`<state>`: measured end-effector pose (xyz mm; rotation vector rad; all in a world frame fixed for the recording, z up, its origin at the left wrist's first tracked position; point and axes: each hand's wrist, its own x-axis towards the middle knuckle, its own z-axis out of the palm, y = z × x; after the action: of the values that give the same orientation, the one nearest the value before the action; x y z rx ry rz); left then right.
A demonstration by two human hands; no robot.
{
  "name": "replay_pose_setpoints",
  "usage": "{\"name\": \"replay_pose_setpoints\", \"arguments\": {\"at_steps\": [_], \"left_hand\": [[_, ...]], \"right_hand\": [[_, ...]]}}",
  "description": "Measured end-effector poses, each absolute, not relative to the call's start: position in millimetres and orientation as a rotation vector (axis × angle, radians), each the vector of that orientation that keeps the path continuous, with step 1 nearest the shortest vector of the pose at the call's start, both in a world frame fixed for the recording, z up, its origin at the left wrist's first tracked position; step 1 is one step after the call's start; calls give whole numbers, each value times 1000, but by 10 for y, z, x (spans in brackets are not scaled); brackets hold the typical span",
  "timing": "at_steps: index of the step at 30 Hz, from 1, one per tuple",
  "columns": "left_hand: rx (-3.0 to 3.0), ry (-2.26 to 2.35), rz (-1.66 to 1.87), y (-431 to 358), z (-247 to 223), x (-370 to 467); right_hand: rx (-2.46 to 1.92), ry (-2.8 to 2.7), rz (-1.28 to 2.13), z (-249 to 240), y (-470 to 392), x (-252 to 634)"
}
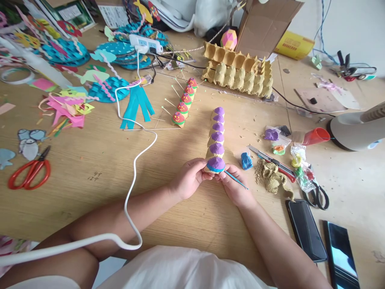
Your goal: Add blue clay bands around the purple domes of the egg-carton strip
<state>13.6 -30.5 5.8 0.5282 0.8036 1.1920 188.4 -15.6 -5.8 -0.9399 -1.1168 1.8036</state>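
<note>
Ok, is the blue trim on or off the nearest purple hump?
On: a blue band shows along the lower edge of the nearest purple hump.

Purple-topped tan egg-carton strip [217,137], blue edging [215,170], blue tool [237,180]

Matt purple-topped pulp strip [217,137], rough pulp egg carton [245,79], wood-grain tabletop [168,156]

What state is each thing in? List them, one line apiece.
Purple-capped strip: held at its near end
Left hand: closed on that strip
Right hand: holding the blue tool, touching that strip
Red-and-green strip: unheld, decorated
Red-handled scissors: blades together
Black-handled scissors: blades hidden, unclear
Utility knife: blade out
Power strip: plugged into
Phones: both screens dark
</note>
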Motion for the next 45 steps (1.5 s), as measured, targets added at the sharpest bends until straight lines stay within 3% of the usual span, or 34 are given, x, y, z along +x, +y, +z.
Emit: {"name": "replay_pose_setpoints", "arguments": {"at_steps": [30, 45], "left_hand": [[817, 921, 1125, -355, -87, 78], [584, 893, 1166, -333, -36, 103]], "right_hand": [[-841, -1038, 1784, -39, -193, 1807], [-778, -871, 1843, -32, -187, 1803]]}}
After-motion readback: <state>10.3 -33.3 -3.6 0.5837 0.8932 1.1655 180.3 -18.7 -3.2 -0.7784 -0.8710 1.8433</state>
